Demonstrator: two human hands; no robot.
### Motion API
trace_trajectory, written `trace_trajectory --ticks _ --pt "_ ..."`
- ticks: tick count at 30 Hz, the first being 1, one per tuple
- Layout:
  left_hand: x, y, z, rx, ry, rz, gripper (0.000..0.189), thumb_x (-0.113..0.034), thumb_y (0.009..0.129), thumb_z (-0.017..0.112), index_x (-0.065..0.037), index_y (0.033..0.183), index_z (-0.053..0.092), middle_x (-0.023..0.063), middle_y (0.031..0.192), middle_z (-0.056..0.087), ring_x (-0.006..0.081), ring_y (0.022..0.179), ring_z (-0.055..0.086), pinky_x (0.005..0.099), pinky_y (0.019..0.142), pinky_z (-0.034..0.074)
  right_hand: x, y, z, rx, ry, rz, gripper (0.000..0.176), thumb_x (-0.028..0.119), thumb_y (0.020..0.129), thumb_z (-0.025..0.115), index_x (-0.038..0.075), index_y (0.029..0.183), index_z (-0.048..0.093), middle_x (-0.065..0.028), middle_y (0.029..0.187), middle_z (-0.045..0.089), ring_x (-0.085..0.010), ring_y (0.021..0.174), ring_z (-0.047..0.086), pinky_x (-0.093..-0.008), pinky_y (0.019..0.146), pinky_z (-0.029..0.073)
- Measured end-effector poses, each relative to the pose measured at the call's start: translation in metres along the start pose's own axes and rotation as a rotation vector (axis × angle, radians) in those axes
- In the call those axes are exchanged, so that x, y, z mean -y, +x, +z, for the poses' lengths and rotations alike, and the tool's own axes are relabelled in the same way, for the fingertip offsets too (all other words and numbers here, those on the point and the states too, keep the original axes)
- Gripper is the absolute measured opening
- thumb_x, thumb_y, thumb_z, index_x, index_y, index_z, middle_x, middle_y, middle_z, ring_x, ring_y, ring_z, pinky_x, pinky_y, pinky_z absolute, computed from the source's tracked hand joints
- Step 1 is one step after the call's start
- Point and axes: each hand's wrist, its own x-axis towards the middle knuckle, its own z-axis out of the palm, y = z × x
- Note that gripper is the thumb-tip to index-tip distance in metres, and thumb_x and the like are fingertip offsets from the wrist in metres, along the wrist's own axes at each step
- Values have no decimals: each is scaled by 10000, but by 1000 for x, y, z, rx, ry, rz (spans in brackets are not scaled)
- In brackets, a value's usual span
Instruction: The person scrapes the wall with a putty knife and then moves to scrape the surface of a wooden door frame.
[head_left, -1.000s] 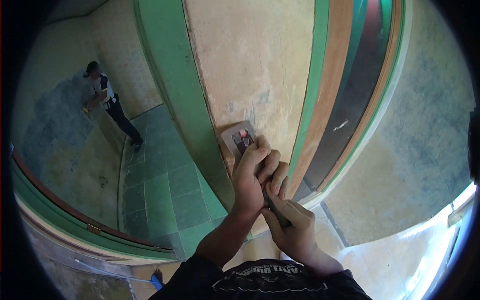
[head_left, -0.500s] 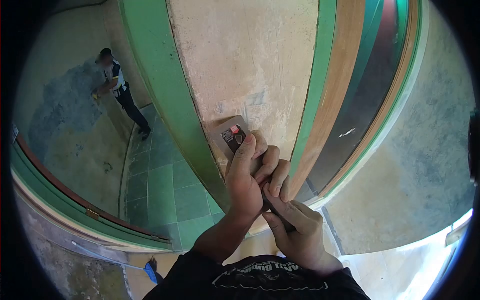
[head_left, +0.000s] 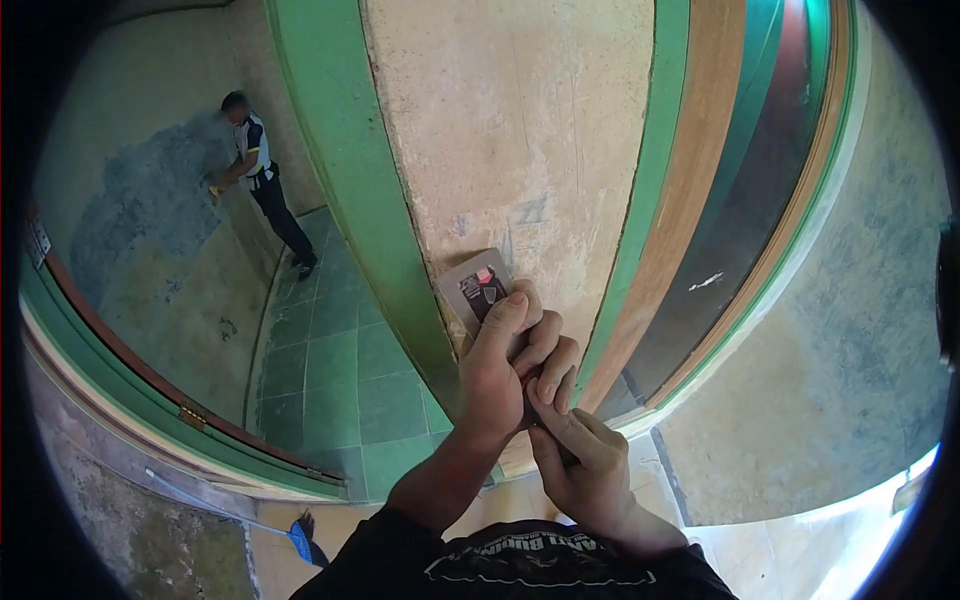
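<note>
A flat grey-brown tool [head_left: 473, 290] with a dark and red label touches or nearly touches the lower part of the pale wall panel [head_left: 520, 120], beside the green frame. My left hand [head_left: 505, 350] is closed round it, thumb over the label. Lower and to the right, my right hand [head_left: 585, 455] grips a dark, mostly hidden piece just under my left hand's fingers; whether it is part of the same tool cannot be made out. Scuffed grey patches mark the panel above the tool.
Through the left opening, another person [head_left: 262, 185] stands facing a grey-patched wall [head_left: 150, 200], holding something yellow. Green floor tiles [head_left: 335, 350] lie below. A blue broom [head_left: 305, 540] is at the bottom left. A wooden door frame [head_left: 690, 200] stands to the right.
The whole view has shifted, with the wall and the other person further right in it. Both my hands keep their grip, and the tool sits slightly lower in view.
</note>
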Motion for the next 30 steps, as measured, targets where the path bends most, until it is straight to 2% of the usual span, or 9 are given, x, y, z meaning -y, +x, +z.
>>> trace_trajectory --ticks 6,8,15,20,22,30 --pt "-5 5 0 102 -32 -4 270 -296 949 404 -154 721 386 -48 493 264 75 335 323 247 291 385 3 5 1 -5 28 6 381 87 780 690 105 1157 638 -77 603 486 -206 451 489 -342 401 411" --pt "0 1 -3 45 -54 -21 270 -289 948 407 -152 717 377 -50 491 266 72 337 324 246 291 390 4 3 1 -1 6 10 382 86 780 689 107 1159 638 -77 600 485 -209 449 489 -344 402 412" --pt "-3 5 3 40 -50 -11 266 -292 948 409 -150 726 368 -44 502 272 75 337 316 249 293 385 4 9 -3 -9 34 3 392 92 779 692 129 1165 641 -75 596 490 -214 437 485 -350 398 410" --pt "-1 2 -5 64 -50 -15 264 -283 951 400 -148 727 365 -47 500 271 72 338 326 251 293 392 4 0 3 -16 -17 31 363 99 779 699 116 1138 650 -79 604 495 -220 444 490 -346 406 413" --pt "-7 8 0 143 -53 -3 269 -289 951 399 -148 724 365 -45 496 267 72 337 330 250 292 394 9 8 -1 -26 -30 13 359 105 780 701 115 1136 652 -79 615 501 -220 442 489 -344 406 414" --pt "-6 4 -2 122 -55 -32 291 -298 950 400 -148 703 361 -42 489 265 75 336 327 244 288 388 12 4 3 -30 -23 43 321 96 775 701 99 1094 662 -84 620 505 -223 463 508 -346 409 420"
